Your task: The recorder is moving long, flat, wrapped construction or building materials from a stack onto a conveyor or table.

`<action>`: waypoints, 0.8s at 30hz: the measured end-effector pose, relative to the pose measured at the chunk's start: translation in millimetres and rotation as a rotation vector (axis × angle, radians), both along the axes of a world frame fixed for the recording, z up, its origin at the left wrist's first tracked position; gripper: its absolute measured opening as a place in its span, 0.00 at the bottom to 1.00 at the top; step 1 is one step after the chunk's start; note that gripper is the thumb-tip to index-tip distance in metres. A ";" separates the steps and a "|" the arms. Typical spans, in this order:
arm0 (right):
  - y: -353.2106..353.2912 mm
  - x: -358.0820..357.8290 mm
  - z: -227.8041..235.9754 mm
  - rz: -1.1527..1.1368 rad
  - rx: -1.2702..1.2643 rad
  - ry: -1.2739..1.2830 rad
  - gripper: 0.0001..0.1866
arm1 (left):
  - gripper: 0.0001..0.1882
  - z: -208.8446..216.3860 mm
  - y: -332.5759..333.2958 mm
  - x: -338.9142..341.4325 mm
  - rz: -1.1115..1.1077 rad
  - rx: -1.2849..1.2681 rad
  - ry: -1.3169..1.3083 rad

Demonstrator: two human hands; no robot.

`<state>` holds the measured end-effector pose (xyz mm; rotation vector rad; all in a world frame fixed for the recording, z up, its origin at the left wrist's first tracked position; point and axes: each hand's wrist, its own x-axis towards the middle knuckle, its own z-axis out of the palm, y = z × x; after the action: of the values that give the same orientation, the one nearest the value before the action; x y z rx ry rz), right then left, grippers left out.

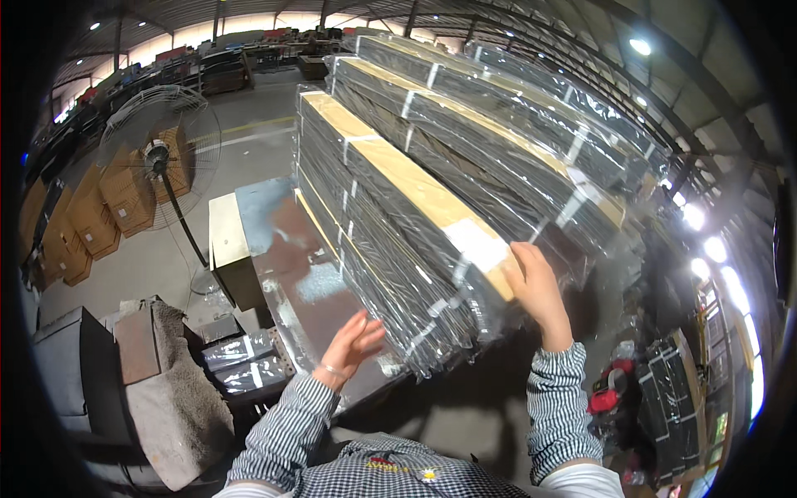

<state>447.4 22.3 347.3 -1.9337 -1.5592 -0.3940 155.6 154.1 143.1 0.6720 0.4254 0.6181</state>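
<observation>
A tall bundle of dark flat pieces (374,249) in clear plastic wrap stands before me, with white straps round it and a tan board along its top. A blank-looking white sheet (476,244) lies on that board near its close end. My right hand (538,286) rests its fingers on the bundle's top near corner, beside the sheet; they look stretched rather than gripping. To the left, my left hand (355,342) hovers by the bundle's lower near end, fingers apart and holding nothing. The bundle stands on a worn, paint-stained table (290,270).
More wrapped bundles (490,124) stand in rows behind and to the right. On the left are a pedestal fan (158,153), cardboard boxes (91,216) and a cloth-covered block (170,398). A strapped stack (671,407) and a red item (604,401) are at lower right.
</observation>
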 end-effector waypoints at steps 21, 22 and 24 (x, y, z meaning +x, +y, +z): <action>31.2 -101.4 -234.4 0.292 -0.376 1.245 0.53 | 0.38 -148.2 -18.4 -33.0 0.462 -0.297 -0.170; 30.0 -114.2 -243.9 0.230 -0.390 0.878 0.56 | 0.36 -212.9 -29.9 -31.8 0.691 -0.263 -0.174; 17.2 -107.7 -282.8 0.073 -0.442 0.486 0.58 | 0.29 -233.2 -65.8 -21.4 0.451 -0.502 -0.262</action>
<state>339.7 39.4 64.5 -2.0747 -1.4566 0.4627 134.2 88.3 -90.1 0.0062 0.4663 0.9690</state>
